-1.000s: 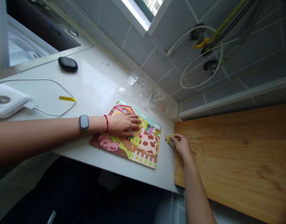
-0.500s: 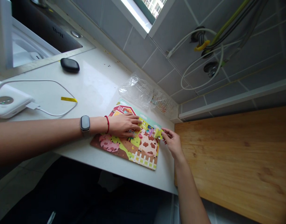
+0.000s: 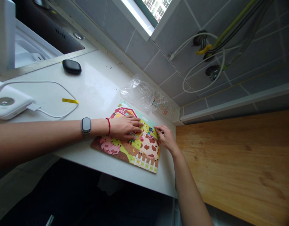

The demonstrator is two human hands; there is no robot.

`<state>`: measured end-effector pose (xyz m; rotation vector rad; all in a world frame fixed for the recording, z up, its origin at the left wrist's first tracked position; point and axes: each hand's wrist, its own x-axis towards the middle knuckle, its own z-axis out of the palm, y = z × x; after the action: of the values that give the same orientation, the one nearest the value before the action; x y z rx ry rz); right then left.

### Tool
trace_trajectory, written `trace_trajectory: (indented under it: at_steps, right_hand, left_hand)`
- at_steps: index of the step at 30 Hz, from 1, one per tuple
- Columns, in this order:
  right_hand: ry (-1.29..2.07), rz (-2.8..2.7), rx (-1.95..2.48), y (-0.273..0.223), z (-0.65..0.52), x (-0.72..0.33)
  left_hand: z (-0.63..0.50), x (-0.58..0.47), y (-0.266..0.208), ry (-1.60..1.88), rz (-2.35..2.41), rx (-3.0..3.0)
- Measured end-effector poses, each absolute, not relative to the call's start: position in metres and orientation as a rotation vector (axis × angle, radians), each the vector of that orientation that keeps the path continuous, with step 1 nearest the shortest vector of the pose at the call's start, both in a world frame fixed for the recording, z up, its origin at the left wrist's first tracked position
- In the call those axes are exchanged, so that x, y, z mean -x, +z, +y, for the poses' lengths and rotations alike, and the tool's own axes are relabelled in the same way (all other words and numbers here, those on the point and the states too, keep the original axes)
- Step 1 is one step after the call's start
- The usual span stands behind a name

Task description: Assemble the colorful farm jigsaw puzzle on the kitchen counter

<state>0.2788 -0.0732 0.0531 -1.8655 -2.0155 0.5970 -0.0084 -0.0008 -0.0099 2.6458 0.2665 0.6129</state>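
Observation:
A farm-picture jigsaw puzzle board [image 3: 144, 161] lies at a slant on the white counter, showing a cow, a pig, a red barn and a white fence. Flat across its upper left part rests my left hand [image 3: 125, 127], fingers stretched out and covering some of the picture. My right hand [image 3: 166, 138] is at the board's right edge, thumb and fingers pinched on a yellow-green puzzle piece [image 3: 155, 134] above the cow. The fingers hide much of that piece. A dark blue gap [image 3: 150, 129] shows just left of the fingertips.
Crumpled clear plastic packaging [image 3: 139, 92] lies behind the board against the tiled wall. A wooden board [image 3: 236, 160] stands to the right. On the left are a black oval case [image 3: 72, 67], a white power bank [image 3: 12, 102] with its cable, and a sink [image 3: 52, 34].
My right hand has moved left and inward over the board with the puzzle piece, which is now by the gap above the cow. My left hand has stayed put.

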Motion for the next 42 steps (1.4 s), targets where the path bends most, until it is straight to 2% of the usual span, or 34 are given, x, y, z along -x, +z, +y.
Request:
trace_trajectory:
  at_steps: [5,13,27,36,42]
  right_hand:
    - [0.617,-1.936,1.863,0.047,-0.070,-0.276]
    - [0.702,-1.442,1.905,0.029,-0.078,-0.280]
    - [0.631,-1.393,1.911,0.013,-0.084,-0.263]
    - [0.386,-1.618,1.887,0.005,-0.090,-0.258]
    - [0.098,-1.806,1.982,-0.009,-0.098,-0.253]
  left_hand:
    - [0.000,0.008,-0.013,0.628,0.268,-2.632]
    - [0.000,0.009,-0.011,0.581,0.277,-2.668]
    - [-0.001,0.009,-0.009,0.550,0.270,-2.685]
    - [-0.001,0.007,-0.012,0.556,0.289,-2.675]
    - [-0.001,0.007,-0.017,0.579,0.286,-2.669]
